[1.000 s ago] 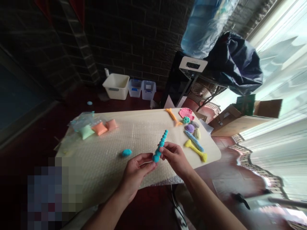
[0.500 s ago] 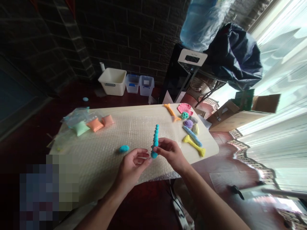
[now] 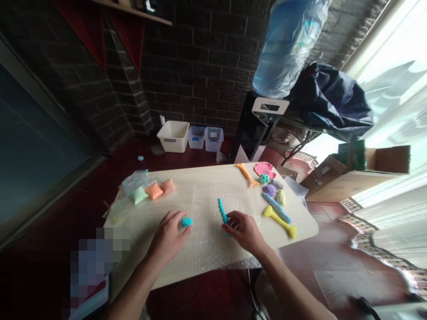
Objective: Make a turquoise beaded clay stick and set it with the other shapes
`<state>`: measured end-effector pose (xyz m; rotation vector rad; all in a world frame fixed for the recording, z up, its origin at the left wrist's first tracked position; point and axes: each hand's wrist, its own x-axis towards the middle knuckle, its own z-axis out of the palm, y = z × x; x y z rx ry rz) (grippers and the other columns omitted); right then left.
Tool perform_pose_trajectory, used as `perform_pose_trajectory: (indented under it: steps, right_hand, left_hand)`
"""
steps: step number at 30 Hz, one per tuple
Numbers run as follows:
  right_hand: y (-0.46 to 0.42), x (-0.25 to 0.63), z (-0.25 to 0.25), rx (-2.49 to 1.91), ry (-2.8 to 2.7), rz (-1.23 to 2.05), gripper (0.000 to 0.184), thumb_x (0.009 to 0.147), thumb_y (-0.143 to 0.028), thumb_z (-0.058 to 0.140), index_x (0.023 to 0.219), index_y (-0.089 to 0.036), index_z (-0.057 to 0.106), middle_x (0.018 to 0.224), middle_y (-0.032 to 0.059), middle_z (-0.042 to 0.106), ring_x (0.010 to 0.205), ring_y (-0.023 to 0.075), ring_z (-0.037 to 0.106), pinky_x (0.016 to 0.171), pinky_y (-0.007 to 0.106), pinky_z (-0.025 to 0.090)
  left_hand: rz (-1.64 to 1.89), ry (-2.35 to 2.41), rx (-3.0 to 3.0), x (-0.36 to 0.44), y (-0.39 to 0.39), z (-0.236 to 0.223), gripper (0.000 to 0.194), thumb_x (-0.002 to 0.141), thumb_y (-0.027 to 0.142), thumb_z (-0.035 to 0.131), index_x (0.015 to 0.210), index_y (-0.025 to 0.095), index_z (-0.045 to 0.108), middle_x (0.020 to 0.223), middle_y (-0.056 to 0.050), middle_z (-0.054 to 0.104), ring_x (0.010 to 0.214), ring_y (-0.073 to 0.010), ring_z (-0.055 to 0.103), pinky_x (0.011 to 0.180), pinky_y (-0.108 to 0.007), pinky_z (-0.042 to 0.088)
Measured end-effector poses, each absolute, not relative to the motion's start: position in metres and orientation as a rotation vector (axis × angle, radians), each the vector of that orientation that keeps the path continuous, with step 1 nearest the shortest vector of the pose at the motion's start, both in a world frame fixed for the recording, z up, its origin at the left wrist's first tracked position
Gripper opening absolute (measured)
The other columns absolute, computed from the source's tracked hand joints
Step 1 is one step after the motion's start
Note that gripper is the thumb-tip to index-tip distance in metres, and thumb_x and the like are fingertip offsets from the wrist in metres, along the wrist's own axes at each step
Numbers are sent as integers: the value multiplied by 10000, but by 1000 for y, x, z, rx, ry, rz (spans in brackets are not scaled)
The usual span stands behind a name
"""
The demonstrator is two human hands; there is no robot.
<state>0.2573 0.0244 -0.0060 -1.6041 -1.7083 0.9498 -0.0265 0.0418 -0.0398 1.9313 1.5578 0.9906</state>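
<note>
My right hand (image 3: 243,229) is closed on the lower end of a bright blue modelling-clay strand (image 3: 222,210), a row of balls that shrink toward its far tip. The strand leans away from me, low over the bubble wrap, its near end mostly hidden by my fingers. On the left, my left hand (image 3: 171,231) has its thumb and forefinger curled round a small blue clay lump (image 3: 187,222) on the bubble wrap (image 3: 203,249). The lump shows between those fingertips.
Clay packets (image 3: 154,191) lie at the table's far left. On the right are a yellow clay bone (image 3: 279,221), a blue clay stick (image 3: 276,208), an orange clay bone (image 3: 246,173) and other clay shapes. A water dispenser (image 3: 270,106) and cardboard box (image 3: 353,173) stand beyond.
My left hand has left the strand and moved left to the blue lump. My right hand has lowered the strand toward the table and tilted it. The camera view has tipped upward.
</note>
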Motion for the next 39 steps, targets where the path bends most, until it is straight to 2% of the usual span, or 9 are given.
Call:
perform_pose_trajectory:
  steps: [5, 13, 18, 21, 24, 27, 31, 36, 39]
  right_hand:
    - [25, 260, -6, -1624, -1823, 785, 91, 857, -251, 756, 923, -193, 733, 794, 22, 723, 659, 152, 644, 615, 255, 470]
    - [29, 262, -16, -1623, -1885, 678, 121, 844, -207, 764, 962, -187, 747, 829, 41, 727, 690, 172, 649, 655, 281, 474]
    - [27, 263, -12, -1616, -1859, 660, 188, 882, -319, 760, 1006, -177, 751, 840, 53, 748, 642, 167, 658, 617, 280, 489]
    - [28, 265, -2, -1622, -1771, 622, 278, 959, -436, 672, 992, -170, 743, 874, 82, 765, 639, 172, 670, 598, 287, 499]
    - [27, 266, 10, -1619, -1668, 589, 372, 1020, -498, 567, 958, -171, 733, 859, 89, 768, 659, 178, 675, 592, 287, 506]
    - [21, 261, 18, -1531, -1605, 707, 381, 1015, -514, 585, 996, -169, 746, 810, 72, 759, 639, 170, 662, 565, 279, 505]
    - [7, 247, 26, -1334, -1695, 942, 357, 984, -456, 677, 1218, -191, 735, 1051, 93, 765, 793, 174, 718, 642, 272, 567]
    - [-6, 228, 29, -1128, -1772, 1060, 429, 965, -410, 732, 1353, -232, 691, 1191, 107, 712, 851, 162, 731, 727, 288, 614]
    - [-8, 222, 29, -1080, -1789, 1085, 394, 967, -399, 740, 1323, -234, 717, 1112, 93, 726, 831, 164, 737, 729, 292, 611]
  left_hand:
    - [955, 1479, 2039, -24, 42, -53, 270, 918, 224, 570, 1136, 217, 728, 1106, -98, 715, 1040, -295, 686, 964, -471, 545]
    - [1009, 1433, 1824, -13, 41, -40, 202, 908, 310, 650, 1060, 219, 747, 1041, -73, 740, 871, -239, 707, 788, -372, 580]
    - [1000, 1394, 1742, -11, 35, -32, 223, 897, 354, 682, 1049, 211, 762, 1029, -75, 755, 871, -231, 718, 794, -347, 574]
    - [974, 1356, 1645, -6, 33, -30, 261, 889, 399, 699, 1045, 202, 769, 1051, -90, 775, 930, -249, 730, 839, -357, 570]
    - [922, 1275, 1477, 1, 30, -27, 388, 892, 511, 687, 1072, 176, 762, 922, -88, 775, 850, -255, 731, 783, -363, 578]
    - [869, 1186, 1359, 8, 26, -19, 490, 905, 610, 647, 1042, 151, 749, 764, -55, 713, 734, -237, 696, 700, -350, 569]
    - [882, 1078, 1277, 13, 20, -5, 500, 928, 627, 624, 978, 143, 738, 806, -56, 694, 727, -205, 653, 705, -338, 559]
    - [880, 979, 1214, 16, 11, 3, 493, 998, 571, 584, 1264, 161, 654, 930, -57, 720, 796, -192, 667, 763, -336, 561]
    - [885, 948, 1226, 18, 6, 5, 462, 996, 561, 607, 1245, 174, 630, 919, -47, 724, 770, -178, 659, 739, -316, 544]
